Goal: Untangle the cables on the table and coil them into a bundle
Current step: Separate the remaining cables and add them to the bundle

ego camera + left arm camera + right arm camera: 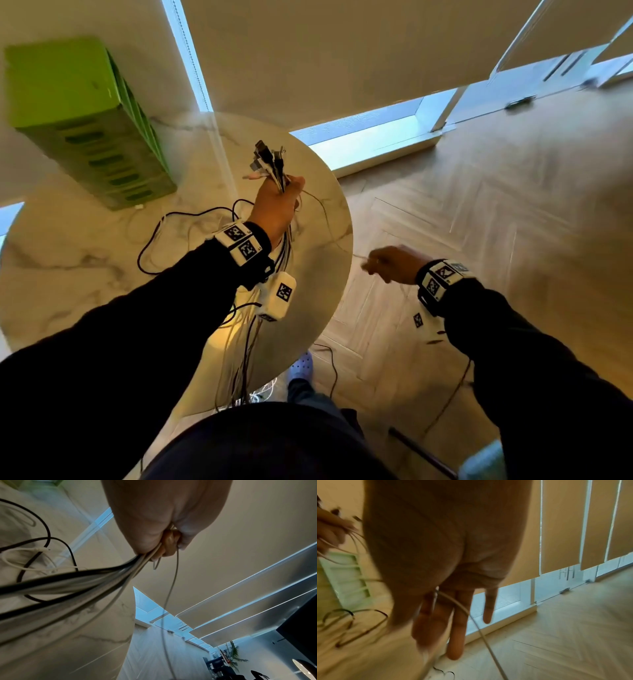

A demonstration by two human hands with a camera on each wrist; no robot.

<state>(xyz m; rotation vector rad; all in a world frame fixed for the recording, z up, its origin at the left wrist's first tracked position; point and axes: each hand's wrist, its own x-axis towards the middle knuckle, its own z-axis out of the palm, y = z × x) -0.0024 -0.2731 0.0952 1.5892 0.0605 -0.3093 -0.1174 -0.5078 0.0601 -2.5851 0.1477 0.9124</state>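
- Your left hand (277, 205) is clenched round the cables (270, 164) above the round marble table (68, 274); the plug ends stick up and away from you, and the strands hang down past your wrist over the table's near edge.
- Your right hand (394, 264), out past the table edge, has straight fingers (456, 628); one thin pale cable (481, 632) runs across them, but whether the thumb pinches it is hidden.

Glossy marble-look tabletop (68, 260), smooth cables.
Your left hand (275, 205) grips cables (270, 164) with smooth black and white sheaths; beside you, a matt green plastic-looking box (85, 120) and wood-grain herringbone floor (496, 205).
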